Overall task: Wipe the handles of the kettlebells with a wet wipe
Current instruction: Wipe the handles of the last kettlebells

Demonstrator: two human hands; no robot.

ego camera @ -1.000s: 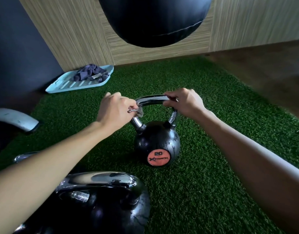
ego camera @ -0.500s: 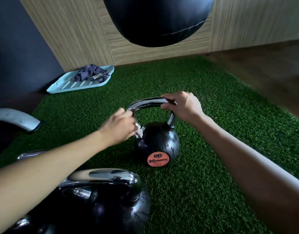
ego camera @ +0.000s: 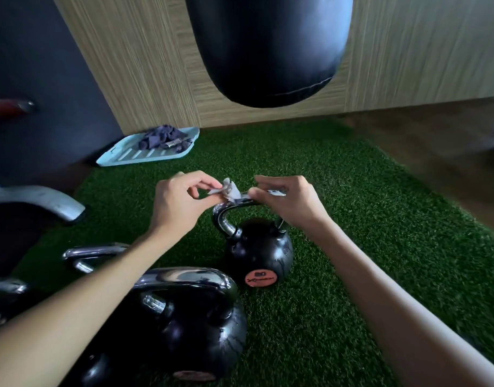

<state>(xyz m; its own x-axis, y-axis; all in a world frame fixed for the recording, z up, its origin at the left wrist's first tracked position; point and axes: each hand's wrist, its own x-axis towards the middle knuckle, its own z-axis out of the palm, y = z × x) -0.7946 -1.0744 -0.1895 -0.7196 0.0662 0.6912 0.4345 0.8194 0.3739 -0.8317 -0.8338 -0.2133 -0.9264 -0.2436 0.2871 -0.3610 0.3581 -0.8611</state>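
Observation:
A black kettlebell (ego camera: pixel 258 251) with a chrome handle (ego camera: pixel 222 219) and an orange label stands upright on the green turf. Just above the handle's top, my left hand (ego camera: pixel 180 203) and my right hand (ego camera: pixel 289 201) both pinch a small crumpled grey-white wet wipe (ego camera: pixel 230 191) stretched between them. The right end of the wipe is hidden in my right fingers. A larger black kettlebell (ego camera: pixel 184 322) with a chrome handle stands close in front, partly under my left forearm.
More chrome kettlebell handles (ego camera: pixel 92 254) show at the lower left. A light blue tray (ego camera: pixel 122 157) holding dark cloth lies at the turf's far left corner. A black punching bag (ego camera: pixel 268 48) hangs ahead. A grey machine foot (ego camera: pixel 44 201) sits left.
My left hand rose from the handle's left leg to above the handle with the wipe. My right hand let go of the handle and now pinches the wipe's other end.

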